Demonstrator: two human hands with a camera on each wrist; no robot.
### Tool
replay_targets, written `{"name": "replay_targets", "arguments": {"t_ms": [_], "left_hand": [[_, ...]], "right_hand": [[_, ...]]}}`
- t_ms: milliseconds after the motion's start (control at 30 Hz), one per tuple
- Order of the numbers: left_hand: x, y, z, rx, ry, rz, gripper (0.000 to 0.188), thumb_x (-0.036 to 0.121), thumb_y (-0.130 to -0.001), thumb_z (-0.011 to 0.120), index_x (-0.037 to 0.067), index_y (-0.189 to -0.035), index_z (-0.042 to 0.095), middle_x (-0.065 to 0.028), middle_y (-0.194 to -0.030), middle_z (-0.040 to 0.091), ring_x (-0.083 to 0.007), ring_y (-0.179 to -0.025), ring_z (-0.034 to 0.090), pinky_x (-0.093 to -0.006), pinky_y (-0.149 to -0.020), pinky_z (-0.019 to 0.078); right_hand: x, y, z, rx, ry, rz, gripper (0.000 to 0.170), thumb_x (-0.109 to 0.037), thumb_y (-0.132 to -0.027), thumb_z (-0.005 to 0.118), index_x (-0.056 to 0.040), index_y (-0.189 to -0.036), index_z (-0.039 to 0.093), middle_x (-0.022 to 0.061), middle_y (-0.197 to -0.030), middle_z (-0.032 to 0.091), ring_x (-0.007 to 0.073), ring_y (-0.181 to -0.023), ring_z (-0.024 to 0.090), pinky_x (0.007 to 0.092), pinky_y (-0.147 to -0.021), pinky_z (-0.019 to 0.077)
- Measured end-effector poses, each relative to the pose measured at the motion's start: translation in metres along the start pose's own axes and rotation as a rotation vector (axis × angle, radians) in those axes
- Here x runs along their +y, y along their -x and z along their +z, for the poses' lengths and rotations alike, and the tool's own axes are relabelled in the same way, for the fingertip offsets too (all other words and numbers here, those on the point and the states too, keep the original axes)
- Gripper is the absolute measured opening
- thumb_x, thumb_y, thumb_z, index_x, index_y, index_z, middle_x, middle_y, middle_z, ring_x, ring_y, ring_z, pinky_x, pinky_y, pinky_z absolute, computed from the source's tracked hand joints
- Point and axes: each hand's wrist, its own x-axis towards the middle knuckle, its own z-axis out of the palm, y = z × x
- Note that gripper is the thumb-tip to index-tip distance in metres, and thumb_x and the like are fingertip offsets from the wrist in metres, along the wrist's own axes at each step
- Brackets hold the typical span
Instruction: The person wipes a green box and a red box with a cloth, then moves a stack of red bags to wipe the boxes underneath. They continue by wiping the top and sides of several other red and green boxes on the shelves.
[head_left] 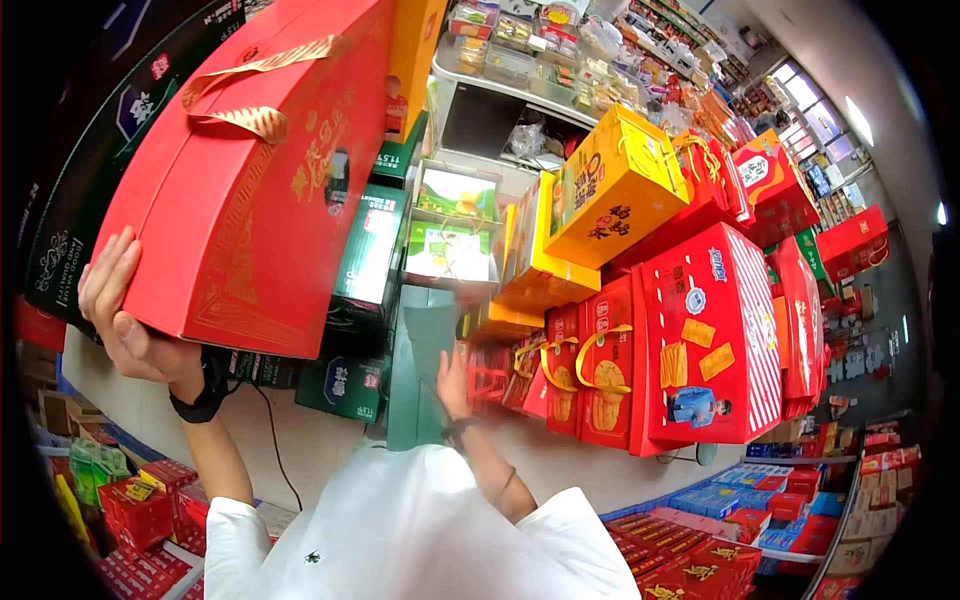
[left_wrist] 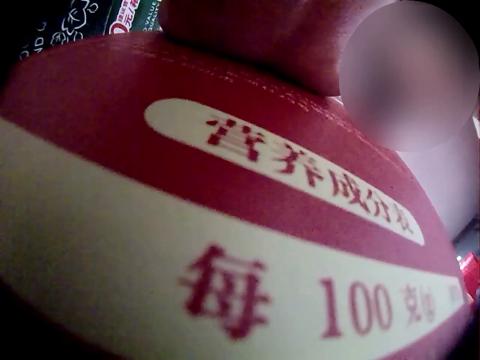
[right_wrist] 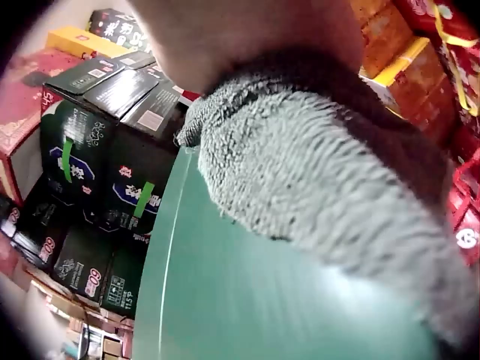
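Note:
My left hand grips the lower near corner of a large red gift box, fingers along one side and thumb by the bottom edge. The box is tilted and has a gold ribbon handle. Its printed nutrition panel fills the left wrist view. My right hand is at a narrow green surface. In the right wrist view a bunched grey cloth lies under this hand against the green surface, and the fingers are hidden.
Dark green and black cartons are stacked beside the red box. To the right stand yellow gift boxes and red biscuit boxes. A counter with clear food tubs is behind. A black cable hangs at lower left.

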Motion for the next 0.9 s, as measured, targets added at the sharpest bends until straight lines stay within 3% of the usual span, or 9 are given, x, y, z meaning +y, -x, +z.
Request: {"name": "replay_targets", "arguments": {"t_ms": [100, 300, 400, 567, 633, 667, 700, 733, 900], "left_hand": [[-0.002, 0.003, 0.002, 0.013, 0.002, -0.032, 0.059, 0.034, -0.109, 0.03, -0.004, -0.116, 0.075, -0.0206, -0.125, 0.078, -0.0341, -0.122, 0.071, -0.0525, -0.122, 0.0402], [-0.001, 0.002, 0.003, 0.024, 0.001, -0.022, 0.059, 0.033, -0.11, 0.03, -0.004, -0.116, 0.075, -0.0199, -0.124, 0.078, -0.0342, -0.122, 0.071, -0.0524, -0.122, 0.0406], [0.0, 0.003, 0.002, 0.014, -0.003, -0.018, 0.059, 0.033, -0.111, 0.03, -0.004, -0.116, 0.075, -0.0203, -0.124, 0.078, -0.0346, -0.122, 0.071, -0.0524, -0.121, 0.0409], [-0.011, 0.004, -0.003, -0.017, -0.022, 0.043, 0.06, 0.035, -0.113, 0.031, -0.006, -0.12, 0.074, -0.0228, -0.126, 0.078, -0.0369, -0.124, 0.07, -0.0525, -0.12, 0.0414], [-0.027, 0.016, -0.008, -0.073, 0.037, 0.024, 0.062, 0.036, -0.113, 0.031, -0.008, -0.126, 0.072, -0.0255, -0.133, 0.074, -0.0393, -0.126, 0.069, -0.0536, -0.12, 0.0428], [-0.033, 0.02, -0.01, -0.099, 0.011, 0.042, 0.06, 0.035, -0.113, 0.031, -0.007, -0.128, 0.071, -0.0247, -0.135, 0.074, -0.0388, -0.127, 0.068, -0.0543, -0.121, 0.0413], [-0.04, 0.023, -0.013, -0.124, -0.014, 0.06, 0.06, 0.033, -0.112, 0.03, -0.007, -0.131, 0.07, -0.0238, -0.137, 0.073, -0.0384, -0.129, 0.067, -0.0551, -0.123, 0.0398], [-0.034, 0.021, -0.012, -0.12, -0.022, 0.053, 0.059, 0.032, -0.112, 0.029, -0.006, -0.131, 0.071, -0.0235, -0.137, 0.073, -0.0381, -0.129, 0.067, -0.0553, -0.123, 0.039], [-0.034, 0.025, -0.011, -0.111, -0.019, 0.037, 0.06, 0.031, -0.111, 0.027, -0.005, -0.13, 0.07, -0.0232, -0.136, 0.073, -0.0375, -0.131, 0.066, -0.056, -0.125, 0.0373]], "right_hand": [[0.026, 0.05, -0.014, -0.215, -0.055, 0.254, 0.058, -0.037, -0.118, 0.045, 0.0027, -0.16, 0.045, 0.0332, -0.155, 0.056, 0.0494, -0.146, 0.052, 0.0508, -0.119, 0.0441], [0.032, 0.042, -0.01, -0.275, -0.067, 0.392, 0.057, -0.041, -0.119, 0.037, 0.0055, -0.149, 0.052, 0.0374, -0.147, 0.059, 0.0541, -0.136, 0.056, 0.0542, -0.115, 0.0444], [0.008, -0.01, 0.005, -0.214, 0.037, 0.363, 0.063, -0.039, -0.119, 0.037, 0.0092, -0.158, 0.046, 0.0371, -0.156, 0.054, 0.0498, -0.143, 0.055, 0.0504, -0.122, 0.0408], [-0.001, -0.091, 0.03, -0.117, 0.026, 0.218, 0.055, -0.039, -0.117, 0.04, 0.0093, -0.139, 0.055, 0.0405, -0.134, 0.064, 0.0581, -0.122, 0.063, 0.059, -0.105, 0.0507], [0.083, -0.107, 0.072, -0.091, 0.141, 0.206, 0.055, -0.04, -0.117, 0.04, 0.0088, -0.137, 0.055, 0.0388, -0.13, 0.066, 0.0588, -0.115, 0.064, 0.0602, -0.101, 0.0522], [0.082, -0.105, 0.062, -0.146, 0.244, 0.169, 0.057, -0.044, -0.116, 0.039, 0.0073, -0.135, 0.057, 0.0394, -0.128, 0.066, 0.0593, -0.117, 0.063, 0.0607, -0.104, 0.0499], [0.073, -0.09, 0.061, 0.059, 0.089, 0.089, 0.061, -0.047, -0.116, 0.039, 0.006, -0.139, 0.058, 0.0402, -0.131, 0.066, 0.0587, -0.123, 0.061, 0.0599, -0.109, 0.0473], [0.045, -0.075, 0.041, -0.018, 0.034, 0.183, 0.059, -0.043, -0.119, 0.039, 0.0059, -0.148, 0.055, 0.0368, -0.14, 0.064, 0.0537, -0.135, 0.058, 0.0507, -0.112, 0.0484], [0.013, 0.002, -0.004, -0.173, -0.01, 0.306, 0.06, -0.047, -0.119, 0.04, 0.0016, -0.15, 0.056, 0.0352, -0.14, 0.065, 0.0522, -0.134, 0.06, 0.0497, -0.113, 0.0486]]}}
